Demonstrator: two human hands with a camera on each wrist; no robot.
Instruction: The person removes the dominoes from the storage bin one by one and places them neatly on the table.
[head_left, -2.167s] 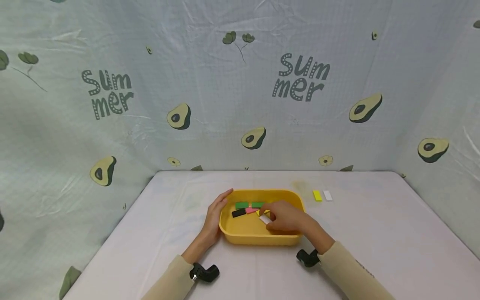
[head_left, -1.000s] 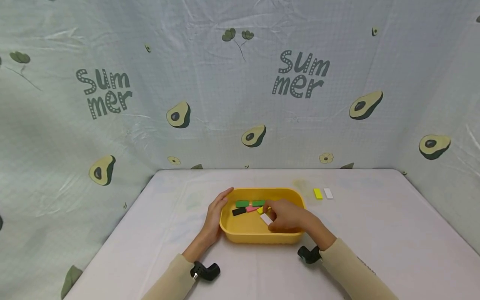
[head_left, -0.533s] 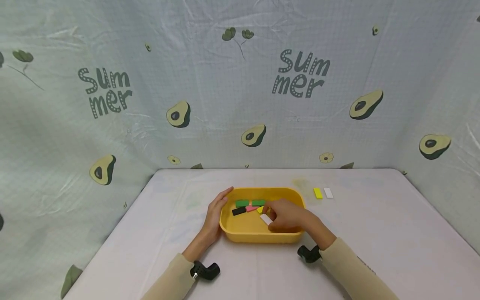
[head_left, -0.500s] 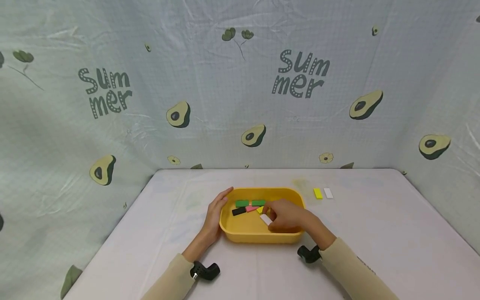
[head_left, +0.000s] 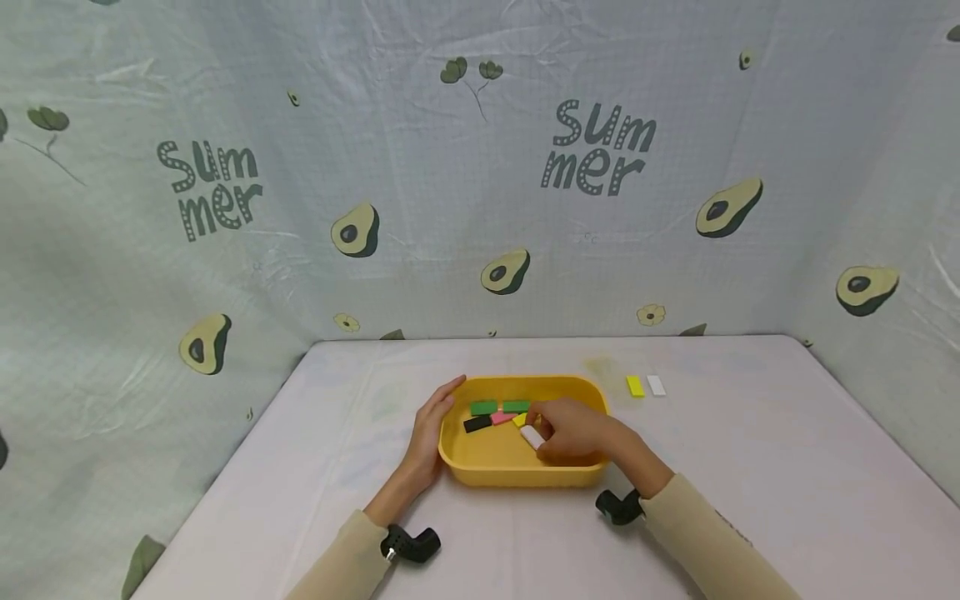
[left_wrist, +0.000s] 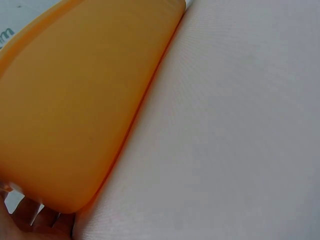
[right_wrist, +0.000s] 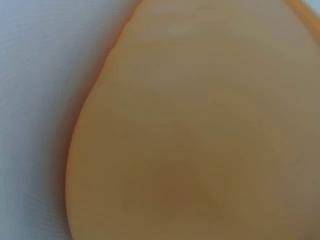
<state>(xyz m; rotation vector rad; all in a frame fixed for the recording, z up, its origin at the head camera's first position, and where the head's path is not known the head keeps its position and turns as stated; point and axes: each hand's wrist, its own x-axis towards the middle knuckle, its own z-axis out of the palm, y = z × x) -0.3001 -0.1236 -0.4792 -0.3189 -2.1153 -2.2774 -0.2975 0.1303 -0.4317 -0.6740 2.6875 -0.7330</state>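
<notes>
A yellow plastic bin [head_left: 525, 477] stands on the table with several small flat blocks inside. My left hand [head_left: 429, 433] lies against its left end, fingers extended along the wall; the left wrist view shows those fingers [left_wrist: 45, 220] at the bin's corner. My right hand [head_left: 573, 429] reaches inside over the right part, index finger and thumb bent at a white block [head_left: 532, 437], pinching it near the bin floor. Just behind is a yellow block [head_left: 520, 421], partly covered by the fingers. The right wrist view shows only the bin's outer wall [right_wrist: 200, 125].
Two green blocks [head_left: 483, 407], a black block [head_left: 477, 424] and a pink block [head_left: 502, 418] lie in the bin's back left. Outside, a yellow block [head_left: 635, 386] and a white block [head_left: 656, 385] lie on the white-covered table [head_left: 750, 467]. A printed curtain hangs behind.
Since the first frame my right hand has shifted slightly right, uncovering more of the white block. The left hand and bin stay in place; over the last half second little moves.
</notes>
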